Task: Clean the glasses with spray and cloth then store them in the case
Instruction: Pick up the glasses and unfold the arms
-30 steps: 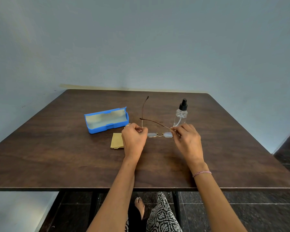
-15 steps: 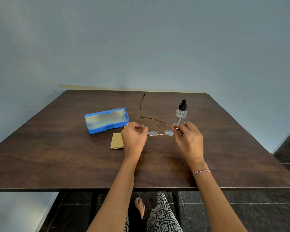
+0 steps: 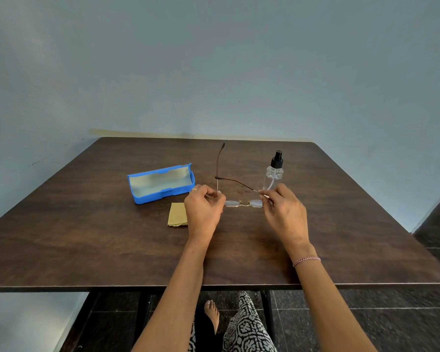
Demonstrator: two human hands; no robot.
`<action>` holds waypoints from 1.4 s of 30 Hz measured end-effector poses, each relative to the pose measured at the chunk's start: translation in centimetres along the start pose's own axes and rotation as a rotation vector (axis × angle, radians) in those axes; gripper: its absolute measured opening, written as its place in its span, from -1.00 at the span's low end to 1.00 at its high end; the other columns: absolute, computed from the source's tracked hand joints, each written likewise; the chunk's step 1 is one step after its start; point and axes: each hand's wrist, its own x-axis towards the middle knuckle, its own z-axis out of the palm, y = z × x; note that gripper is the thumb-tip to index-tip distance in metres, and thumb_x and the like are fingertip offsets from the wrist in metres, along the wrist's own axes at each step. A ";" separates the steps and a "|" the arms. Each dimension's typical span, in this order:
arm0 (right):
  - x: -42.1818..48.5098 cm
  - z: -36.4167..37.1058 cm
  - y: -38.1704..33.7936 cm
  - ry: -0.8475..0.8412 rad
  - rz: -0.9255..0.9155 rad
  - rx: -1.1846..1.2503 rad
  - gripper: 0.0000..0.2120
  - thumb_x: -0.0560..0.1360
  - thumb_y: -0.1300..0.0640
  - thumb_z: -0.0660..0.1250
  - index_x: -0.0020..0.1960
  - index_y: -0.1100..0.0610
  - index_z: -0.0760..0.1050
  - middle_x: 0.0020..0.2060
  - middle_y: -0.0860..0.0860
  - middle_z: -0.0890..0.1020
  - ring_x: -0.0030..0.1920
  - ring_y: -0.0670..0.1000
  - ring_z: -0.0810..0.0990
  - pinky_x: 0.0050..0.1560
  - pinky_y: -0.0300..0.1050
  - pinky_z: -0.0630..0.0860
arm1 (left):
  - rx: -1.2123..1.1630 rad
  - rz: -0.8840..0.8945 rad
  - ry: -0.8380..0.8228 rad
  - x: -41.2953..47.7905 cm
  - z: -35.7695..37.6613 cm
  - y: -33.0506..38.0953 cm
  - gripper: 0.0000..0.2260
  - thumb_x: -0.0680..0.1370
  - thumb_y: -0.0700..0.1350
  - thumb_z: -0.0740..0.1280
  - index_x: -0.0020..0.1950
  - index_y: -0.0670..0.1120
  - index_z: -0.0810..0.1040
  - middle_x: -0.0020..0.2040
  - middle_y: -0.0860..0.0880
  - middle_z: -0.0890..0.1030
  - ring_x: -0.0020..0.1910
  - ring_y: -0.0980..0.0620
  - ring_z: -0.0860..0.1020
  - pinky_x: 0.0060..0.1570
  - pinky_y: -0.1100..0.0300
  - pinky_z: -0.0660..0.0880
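left of the glasses (image 3: 243,203) an open blue case (image 3: 161,184) and yellow cloth (image 3: 177,217) lie on the desk (image 3: 87,237), both hands' grips (image 3: 205,210) (image 3: 285,214) pinch the glasses' ends, spray bottle (image 3: 274,171) just behind-right.

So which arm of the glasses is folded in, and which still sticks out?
The right-hand arm is swung across toward the left, behind the lenses, pinched at its hinge by the right hand. The left-hand arm points straight away, unfolded.
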 end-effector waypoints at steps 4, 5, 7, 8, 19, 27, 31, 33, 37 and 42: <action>0.7 -0.1 0.1 -0.058 -0.063 -0.035 -0.95 0.43 0.17 0.44 -0.10 0.11 0.63 -0.31 -0.03 0.51 -0.28 0.00 0.49 -0.56 -0.13 0.44 | 0.040 0.017 -0.031 0.1 0.0 -0.2 -0.82 0.42 -0.20 0.42 -0.29 0.03 0.50 -0.29 -0.03 0.59 -0.31 0.02 0.62 -0.25 0.01 0.62; 0.9 -0.1 0.1 -0.050 -0.071 -0.017 -0.95 0.43 0.18 0.44 -0.11 0.12 0.63 -0.32 -0.02 0.50 -0.28 0.00 0.50 -0.55 -0.12 0.45 | 0.053 0.018 -0.037 0.1 0.0 -0.2 -0.84 0.42 -0.20 0.43 -0.27 0.01 0.51 -0.27 -0.03 0.59 -0.30 0.03 0.62 -0.24 0.02 0.62; 1.3 0.1 0.0 -0.021 -0.086 0.024 -0.96 0.44 0.21 0.43 -0.11 0.15 0.63 -0.33 -0.01 0.50 -0.31 0.02 0.49 -0.51 -0.10 0.47 | 0.067 0.009 -0.033 0.0 0.0 0.0 -0.85 0.44 -0.20 0.42 -0.25 0.00 0.51 -0.26 -0.03 0.60 -0.30 0.05 0.62 -0.24 0.03 0.62; 1.4 0.2 -0.1 -0.009 -0.096 0.031 -0.95 0.44 0.22 0.43 -0.11 0.16 0.63 -0.33 0.00 0.49 -0.33 0.03 0.49 -0.49 -0.10 0.47 | 0.065 0.001 -0.028 -0.1 0.0 0.1 -0.85 0.45 -0.20 0.42 -0.25 -0.01 0.51 -0.26 -0.03 0.60 -0.31 0.05 0.62 -0.25 0.04 0.62; 1.5 0.3 -0.1 0.110 -0.006 0.058 -0.84 0.51 0.22 0.24 -0.03 0.22 0.57 -0.33 0.08 0.55 -0.44 0.09 0.51 -0.51 -0.14 0.42 | 0.093 0.044 -0.040 0.0 0.0 -0.1 -0.86 0.43 -0.22 0.42 -0.29 -0.05 0.53 -0.30 -0.04 0.60 -0.35 0.05 0.61 -0.24 0.03 0.60; 2.4 -0.1 -0.6 0.168 0.155 0.243 -0.87 0.49 0.25 0.37 0.03 0.22 0.59 -0.33 -0.03 0.55 -0.41 -0.07 0.41 -0.38 -0.16 0.47 | 0.093 0.021 -0.027 0.0 0.0 -0.3 -0.89 0.45 -0.18 0.42 -0.27 -0.06 0.55 -0.31 -0.05 0.62 -0.33 0.05 0.62 -0.18 0.04 0.59; 2.1 -0.3 -0.5 0.134 0.320 0.376 -0.85 0.50 0.16 0.36 0.04 0.17 0.60 -0.35 -0.07 0.55 -0.40 -0.05 0.47 -0.27 -0.15 0.50 | 0.034 -0.010 0.009 0.0 -0.1 -0.1 -0.90 0.46 -0.17 0.42 -0.23 -0.05 0.54 -0.34 -0.05 0.64 -0.33 0.05 0.64 -0.16 0.07 0.60; 2.0 -0.4 -0.4 0.101 0.393 0.436 -0.88 0.50 0.14 0.37 0.02 0.13 0.60 -0.38 0.01 0.58 -0.38 0.01 0.51 -0.24 -0.10 0.52 | 0.023 -0.018 0.018 0.0 -0.2 -0.1 -0.94 0.46 -0.17 0.42 -0.19 -0.07 0.57 -0.32 -0.05 0.65 -0.32 0.07 0.64 -0.17 0.11 0.61; 1.6 -0.4 0.0 0.066 0.494 0.596 -0.91 0.47 0.15 0.41 -0.04 0.01 0.61 -0.35 0.03 0.64 -0.33 0.05 0.61 -0.18 -0.03 0.59 | -0.019 -0.036 0.033 0.0 -0.3 0.3 -0.97 0.49 -0.16 0.41 -0.14 -0.10 0.59 -0.30 -0.06 0.66 -0.34 0.13 0.63 -0.20 0.27 0.57; 1.1 -0.9 0.0 -0.005 0.577 0.822 -0.85 0.47 0.27 0.39 -0.10 0.02 0.60 -0.31 0.01 0.65 -0.38 -0.02 0.58 -0.20 -0.14 0.60 | -0.077 -0.039 0.071 0.2 -0.4 0.2 -0.87 0.51 -0.13 0.39 -0.01 -0.16 0.63 -0.29 0.00 0.65 -0.30 0.14 0.63 -0.13 0.26 0.57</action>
